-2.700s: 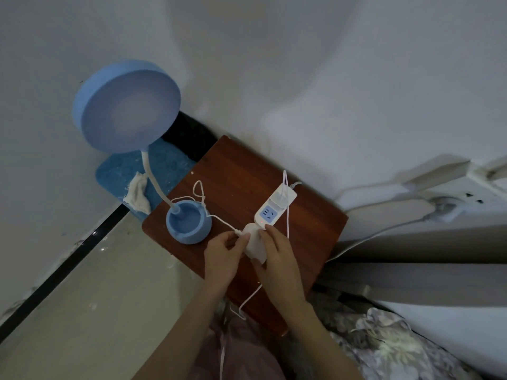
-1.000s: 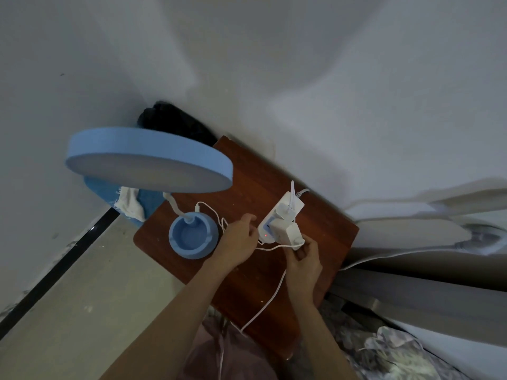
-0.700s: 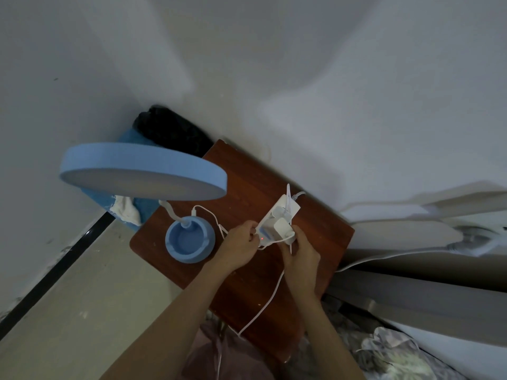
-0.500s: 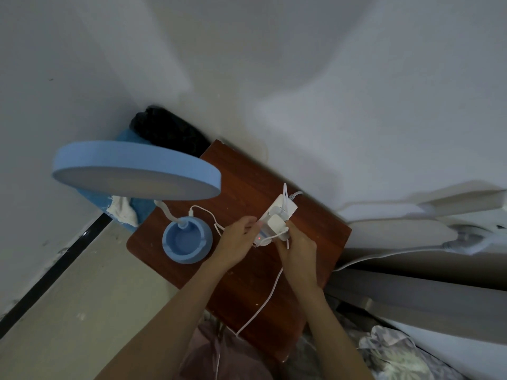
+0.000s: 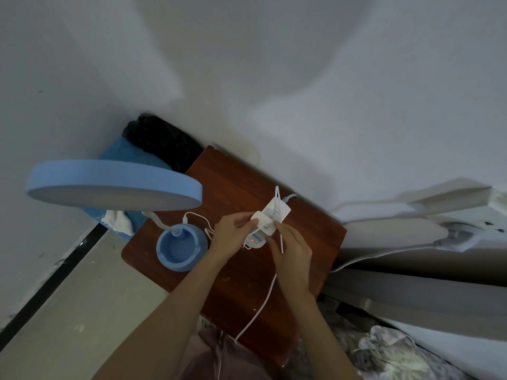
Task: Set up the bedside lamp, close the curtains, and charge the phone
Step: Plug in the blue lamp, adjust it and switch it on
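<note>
A blue lamp stands on the reddish-brown bedside table [image 5: 233, 176], its round base [image 5: 179, 246] at the table's left and its wide flat head [image 5: 112, 185] held out to the left on a white neck. A white power strip [image 5: 270, 222] with a small red light lies at the table's middle. A white charger adapter [image 5: 262, 219] sits on the strip. My left hand [image 5: 233, 237] pinches the adapter's left side. My right hand [image 5: 292, 250] holds its right side and a white cable [image 5: 263, 300] running down toward me. No phone is visible.
White walls meet in the corner behind the table. A blue cloth [image 5: 123, 156] with a dark bundle [image 5: 162, 138] lies on the floor to the left, plus a white rag [image 5: 118, 220]. A grey headboard [image 5: 417, 292] and patterned bedding [image 5: 397, 355] lie to the right.
The lamp head has tipped from facing me to lying flat. Both hands carried the adapter from the table's front up onto the power strip, where a red light now shows.
</note>
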A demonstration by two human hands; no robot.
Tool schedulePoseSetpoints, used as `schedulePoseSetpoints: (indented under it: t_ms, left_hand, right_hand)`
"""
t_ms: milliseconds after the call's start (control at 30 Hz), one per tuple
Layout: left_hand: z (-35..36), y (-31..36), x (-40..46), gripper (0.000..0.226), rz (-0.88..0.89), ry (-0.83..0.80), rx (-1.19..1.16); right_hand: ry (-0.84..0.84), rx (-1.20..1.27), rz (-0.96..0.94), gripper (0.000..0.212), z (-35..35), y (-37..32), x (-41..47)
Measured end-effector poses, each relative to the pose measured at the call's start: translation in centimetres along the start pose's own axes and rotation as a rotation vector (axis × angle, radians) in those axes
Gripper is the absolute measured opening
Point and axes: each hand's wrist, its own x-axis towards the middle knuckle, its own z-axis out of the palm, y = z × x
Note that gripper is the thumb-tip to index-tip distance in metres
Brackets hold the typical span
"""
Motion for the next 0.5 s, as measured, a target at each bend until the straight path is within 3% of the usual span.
schedulePoseSetpoints:
  t_ms: [500]
  left_hand:
    - [0.8,-0.5,-0.3,0.032,-0.033,-0.022,0.085]
  right_hand:
    - [-0.045,-0.068,-0.048,0.037,-0.1,2.0,-1.0]
